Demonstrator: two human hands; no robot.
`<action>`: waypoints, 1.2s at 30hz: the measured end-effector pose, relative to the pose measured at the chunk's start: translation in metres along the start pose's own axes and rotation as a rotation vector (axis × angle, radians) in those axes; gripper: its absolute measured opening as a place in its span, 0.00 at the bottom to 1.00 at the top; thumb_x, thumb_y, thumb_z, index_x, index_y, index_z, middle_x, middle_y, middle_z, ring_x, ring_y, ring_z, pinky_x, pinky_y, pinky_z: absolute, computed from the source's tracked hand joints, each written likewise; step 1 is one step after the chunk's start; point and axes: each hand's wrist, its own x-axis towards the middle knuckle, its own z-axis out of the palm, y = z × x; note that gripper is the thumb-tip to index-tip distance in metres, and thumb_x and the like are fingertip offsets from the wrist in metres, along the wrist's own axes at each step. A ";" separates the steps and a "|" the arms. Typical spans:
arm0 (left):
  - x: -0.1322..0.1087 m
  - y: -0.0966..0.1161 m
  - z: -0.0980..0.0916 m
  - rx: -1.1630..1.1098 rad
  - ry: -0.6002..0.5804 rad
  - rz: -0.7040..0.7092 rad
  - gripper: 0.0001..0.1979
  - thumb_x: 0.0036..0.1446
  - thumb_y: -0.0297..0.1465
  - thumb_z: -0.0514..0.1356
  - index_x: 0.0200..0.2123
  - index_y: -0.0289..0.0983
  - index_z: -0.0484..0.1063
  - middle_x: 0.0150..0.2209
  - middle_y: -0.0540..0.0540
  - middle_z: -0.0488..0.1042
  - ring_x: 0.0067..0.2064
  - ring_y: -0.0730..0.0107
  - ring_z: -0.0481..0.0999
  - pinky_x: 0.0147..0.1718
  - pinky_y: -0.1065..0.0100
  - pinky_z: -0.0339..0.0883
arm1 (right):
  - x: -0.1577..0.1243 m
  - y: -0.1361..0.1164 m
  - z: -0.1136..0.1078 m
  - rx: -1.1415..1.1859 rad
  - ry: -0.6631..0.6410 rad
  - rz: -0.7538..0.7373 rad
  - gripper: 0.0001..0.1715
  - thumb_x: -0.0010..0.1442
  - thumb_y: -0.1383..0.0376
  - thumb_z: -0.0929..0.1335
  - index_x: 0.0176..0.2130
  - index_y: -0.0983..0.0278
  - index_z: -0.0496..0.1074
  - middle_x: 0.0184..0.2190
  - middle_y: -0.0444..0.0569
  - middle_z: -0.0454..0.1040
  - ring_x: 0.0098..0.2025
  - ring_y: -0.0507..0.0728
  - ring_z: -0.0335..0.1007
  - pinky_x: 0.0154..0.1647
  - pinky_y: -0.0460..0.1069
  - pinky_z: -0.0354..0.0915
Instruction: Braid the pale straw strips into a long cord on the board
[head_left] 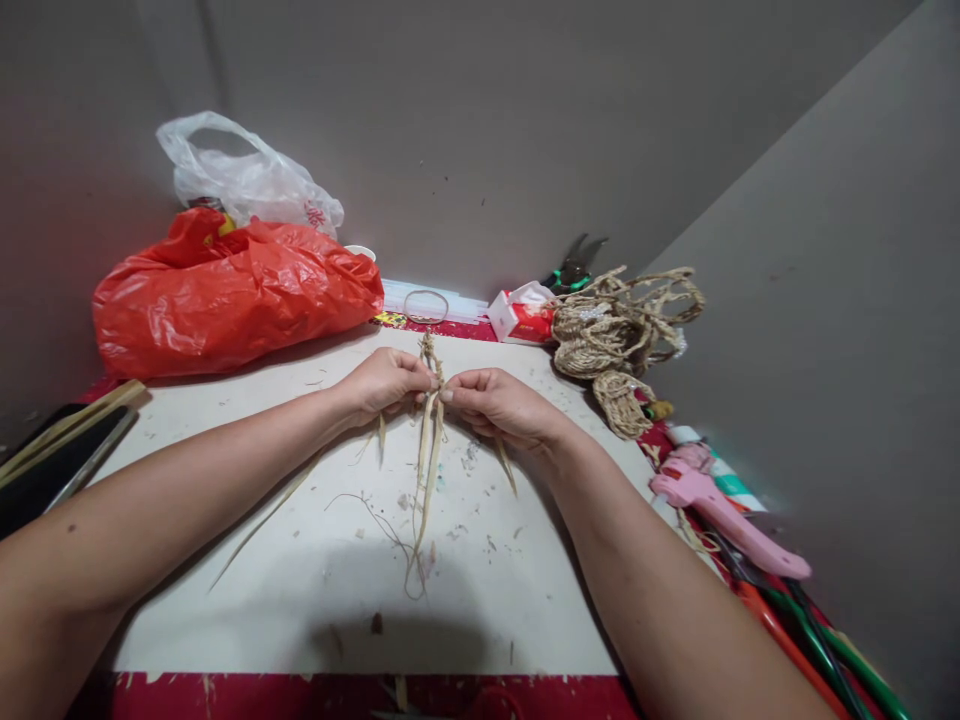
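Note:
A short length of braided straw (428,350) points away from me over the white board, with loose flat straw strands (427,460) hanging toward me. My left hand (394,385) pinches the braid's near end between thumb and fingers. Right beside it, almost touching, my right hand (491,400) pinches strands at the same spot. More strand ends stick out below both hands. Thin fibres (409,555) lie curled on the board nearer to me. The fingertips partly hide the point where the strands cross.
A red plastic bag (240,295) and a white one (247,180) sit back left. Woven straw slippers (600,330), pruning shears (574,265) and a red tissue pack (529,315) stand back right. A pink glue gun (731,515) lies right; a dark phone-like slab (67,470) left.

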 end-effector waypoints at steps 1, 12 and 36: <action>0.000 0.000 0.000 0.001 0.001 0.006 0.04 0.45 0.26 0.61 0.21 0.34 0.69 0.15 0.52 0.64 0.13 0.85 0.51 0.16 0.71 0.38 | 0.000 0.000 0.000 -0.018 0.007 -0.012 0.15 0.49 0.60 0.71 0.23 0.66 0.64 0.11 0.34 0.51 0.12 0.43 0.40 0.12 0.42 0.36; -0.001 -0.003 0.003 0.137 -0.006 0.139 0.05 0.48 0.28 0.59 0.23 0.33 0.68 0.19 0.52 0.66 0.20 0.82 0.58 0.21 0.75 0.50 | -0.001 0.001 0.004 -0.056 0.015 -0.046 0.18 0.52 0.57 0.69 0.22 0.65 0.62 0.10 0.34 0.51 0.12 0.43 0.39 0.11 0.43 0.36; -0.002 -0.005 0.003 0.230 0.006 0.182 0.06 0.49 0.29 0.58 0.22 0.33 0.68 0.20 0.49 0.69 0.21 0.80 0.62 0.23 0.74 0.53 | -0.001 -0.002 0.009 -0.046 -0.002 0.008 0.14 0.54 0.59 0.66 0.25 0.68 0.69 0.08 0.34 0.49 0.10 0.43 0.38 0.10 0.43 0.36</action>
